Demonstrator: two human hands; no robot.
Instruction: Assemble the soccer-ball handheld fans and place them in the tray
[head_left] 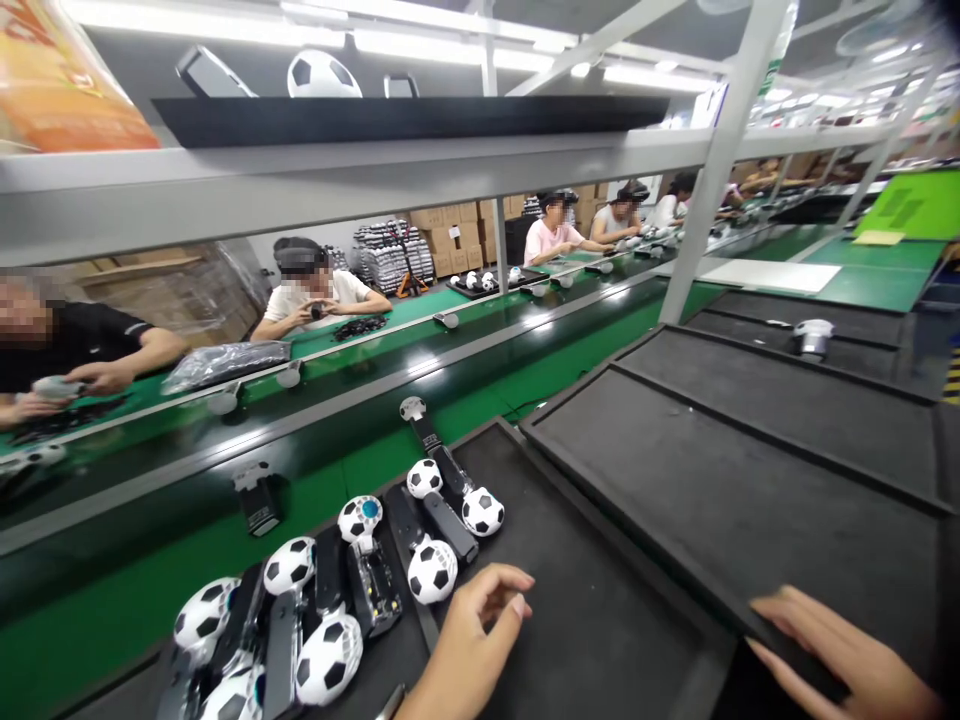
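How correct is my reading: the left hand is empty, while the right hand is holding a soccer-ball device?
Not quite: the head view shows the right hand gripping the edge of a black tray instead. The left hand is indeed empty.

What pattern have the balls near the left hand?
The balls show black patches on white; head view.

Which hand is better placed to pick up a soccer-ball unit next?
Probably the left hand: it is beside the soccer-ball units, apparently empty. The right hand is farther off, seemingly gripping a black tray.
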